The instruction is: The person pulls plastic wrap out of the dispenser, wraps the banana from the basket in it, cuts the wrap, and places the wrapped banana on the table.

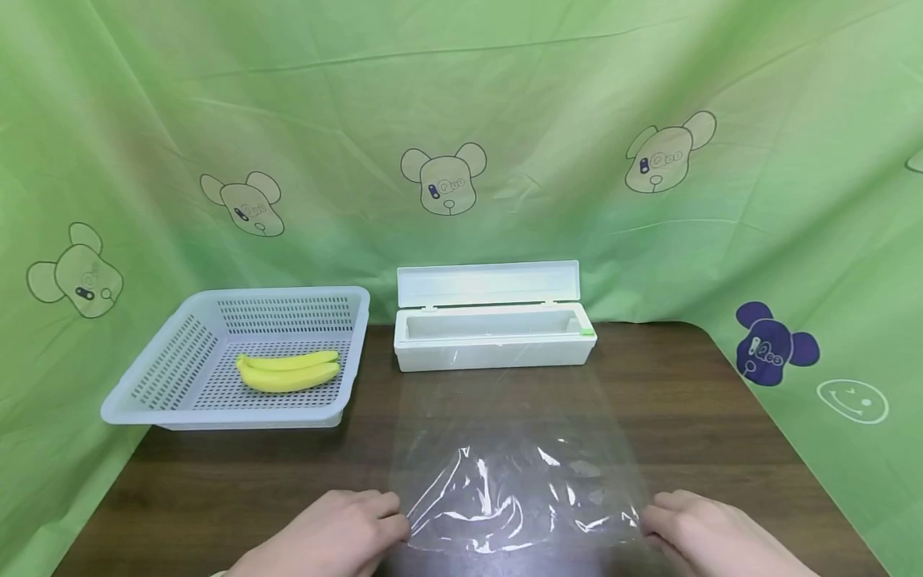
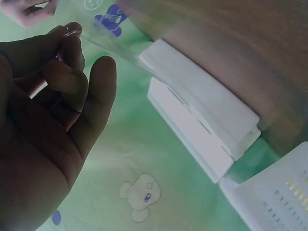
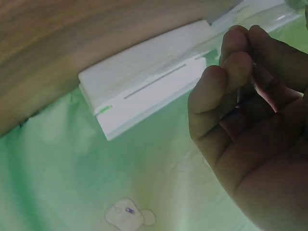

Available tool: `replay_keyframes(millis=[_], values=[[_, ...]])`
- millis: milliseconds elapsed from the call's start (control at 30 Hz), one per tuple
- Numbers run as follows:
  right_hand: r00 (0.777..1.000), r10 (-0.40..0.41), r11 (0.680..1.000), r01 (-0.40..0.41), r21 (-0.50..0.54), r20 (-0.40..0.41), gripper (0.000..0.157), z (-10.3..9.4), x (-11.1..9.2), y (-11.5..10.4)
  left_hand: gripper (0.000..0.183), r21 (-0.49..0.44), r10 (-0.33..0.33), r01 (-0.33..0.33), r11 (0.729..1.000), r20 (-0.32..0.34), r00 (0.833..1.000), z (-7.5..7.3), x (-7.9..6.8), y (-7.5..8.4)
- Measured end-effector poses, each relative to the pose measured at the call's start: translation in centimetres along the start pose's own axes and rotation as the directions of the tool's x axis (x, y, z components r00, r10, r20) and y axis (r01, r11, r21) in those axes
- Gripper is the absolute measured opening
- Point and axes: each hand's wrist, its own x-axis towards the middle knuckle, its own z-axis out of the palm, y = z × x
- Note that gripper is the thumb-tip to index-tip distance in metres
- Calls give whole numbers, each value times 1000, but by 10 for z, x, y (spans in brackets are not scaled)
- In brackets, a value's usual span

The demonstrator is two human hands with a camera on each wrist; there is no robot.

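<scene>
A clear sheet of plastic wrap (image 1: pixel 519 481) stretches from the white dispenser box (image 1: pixel 497 353) toward the front of the table. My left hand (image 1: pixel 339 533) pinches its near left corner between thumb and index finger. At the near right corner, my right hand (image 1: pixel 714 533) pinches the film the same way. The wrist views show the left hand (image 2: pixel 53 106) and the right hand (image 3: pixel 255 115) with thumb and fingertips together. The box's lid (image 1: pixel 489 284) stands raised at the back, and a small green slider (image 1: pixel 587 332) sits at its right end.
Left of the box stands a pale blue perforated basket (image 1: pixel 353 377) with two yellow bananas (image 1: pixel 288 375) in it. All rest on a dark brown wooden table (image 1: pixel 721 417). Behind and at both sides hangs a green printed curtain (image 1: pixel 548 96).
</scene>
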Motion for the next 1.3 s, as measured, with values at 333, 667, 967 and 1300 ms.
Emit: replay_keyframes(millis=[333, 667, 967, 1300], values=[[997, 54, 998, -55, 9, 48, 37, 24, 10, -1, 21, -57, -83, 88, 994, 91, 992, 22, 0, -7], [1000, 12, 998, -13, -59, -25, 41, 55, 20, 6, 20, -26, -116, 117, 993, 51, 992, 56, 4, -18], [997, 21, 988, -32, -148, -73, 36, 73, 29, 9, 18, 15, -180, 179, 984, 116, 977, 72, 15, -27], [995, 13, 975, -34, -220, -95, 36, 82, 33, 16, 17, 9, -221, 222, 975, 138, 965, 78, 21, -34]])
